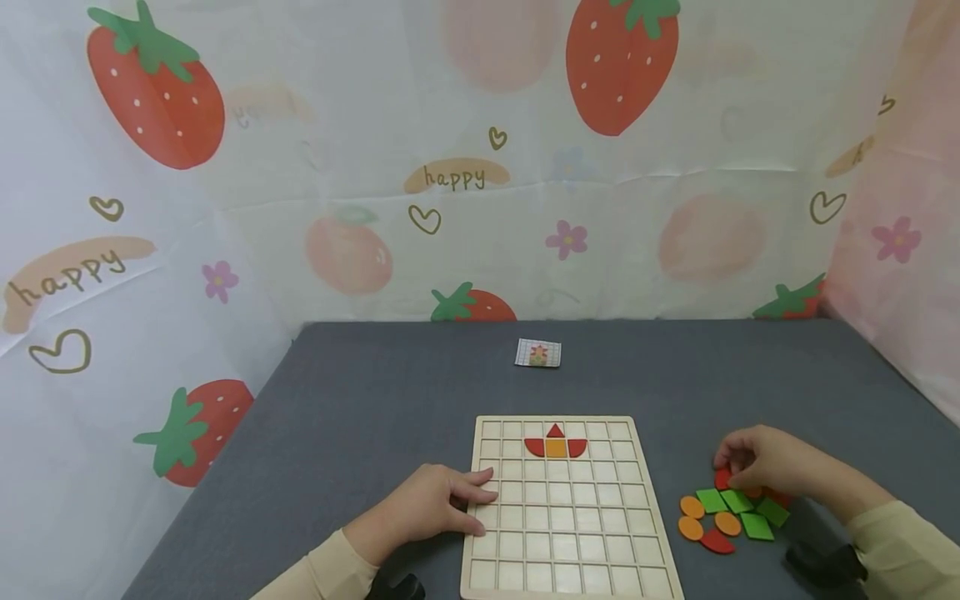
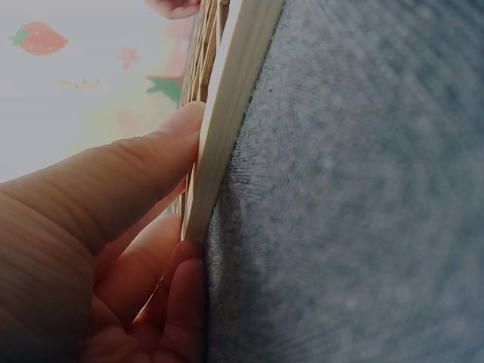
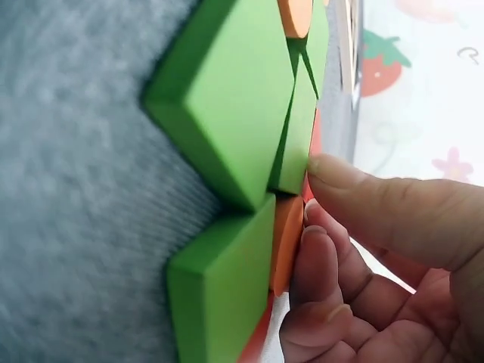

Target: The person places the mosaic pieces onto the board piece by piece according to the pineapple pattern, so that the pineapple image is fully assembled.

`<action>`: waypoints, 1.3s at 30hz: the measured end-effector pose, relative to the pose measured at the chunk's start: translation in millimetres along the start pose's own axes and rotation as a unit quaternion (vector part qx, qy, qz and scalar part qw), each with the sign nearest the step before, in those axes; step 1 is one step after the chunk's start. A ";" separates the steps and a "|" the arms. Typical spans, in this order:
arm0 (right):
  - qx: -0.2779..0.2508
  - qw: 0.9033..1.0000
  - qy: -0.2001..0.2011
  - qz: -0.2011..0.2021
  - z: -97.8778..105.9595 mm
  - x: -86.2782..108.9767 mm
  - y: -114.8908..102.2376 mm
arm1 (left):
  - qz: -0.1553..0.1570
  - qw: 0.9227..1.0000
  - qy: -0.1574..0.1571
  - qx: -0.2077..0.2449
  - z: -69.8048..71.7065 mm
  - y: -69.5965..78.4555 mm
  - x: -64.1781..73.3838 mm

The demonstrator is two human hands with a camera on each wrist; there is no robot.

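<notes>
My left hand [image 1: 431,500] rests on the left edge of a pale wooden grid board [image 1: 591,523], its fingertips lying over the rim. In the left wrist view the thumb [image 2: 170,144] presses against that edge. Near the board's top sit an orange square [image 1: 556,448], a red triangle [image 1: 555,431] above it and red quarter-circles [image 1: 534,447] on both sides. Right of the board, my right hand [image 1: 765,462] pinches a red piece [image 1: 722,477] between thumb and fingers, among the loose pieces. Its full outline is hidden by the fingers.
Around the right hand lie several green diamonds [image 1: 757,526], several orange discs [image 1: 691,528] and a red rounded piece [image 1: 717,542]. A small printed pattern card [image 1: 537,353] lies beyond the board on the grey tablecloth [image 1: 375,400]. A strawberry-print curtain [image 1: 630,183] hangs behind.
</notes>
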State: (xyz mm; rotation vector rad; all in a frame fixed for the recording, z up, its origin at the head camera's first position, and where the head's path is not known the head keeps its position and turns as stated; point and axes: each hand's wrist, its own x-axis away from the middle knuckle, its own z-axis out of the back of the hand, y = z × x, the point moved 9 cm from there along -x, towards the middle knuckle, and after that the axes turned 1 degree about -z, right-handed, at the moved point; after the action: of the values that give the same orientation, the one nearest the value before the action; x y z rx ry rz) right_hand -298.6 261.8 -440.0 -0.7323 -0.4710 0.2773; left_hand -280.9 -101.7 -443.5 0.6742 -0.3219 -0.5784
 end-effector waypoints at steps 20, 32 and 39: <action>0.022 0.999 0.009 0.040 -3.3 -10.8 -41.0 | 0.004 1.000 -0.002 0.001 -2.0 -5.7 -2.7; 0.008 0.997 0.007 0.072 -30.1 -42.0 -94.9 | -0.001 1.000 -0.003 0.018 -1.3 -2.3 -1.6; 0.026 0.996 -0.002 0.080 -48.4 -65.0 -116.5 | 0.001 1.000 0.000 0.017 -1.5 -3.9 -1.7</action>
State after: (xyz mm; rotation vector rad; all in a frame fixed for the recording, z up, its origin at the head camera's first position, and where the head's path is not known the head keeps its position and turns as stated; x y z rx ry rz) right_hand -320.9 124.8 -410.7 -0.7192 -0.4081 0.4392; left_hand -283.1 -102.4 -447.3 0.7061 -0.3329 -0.5719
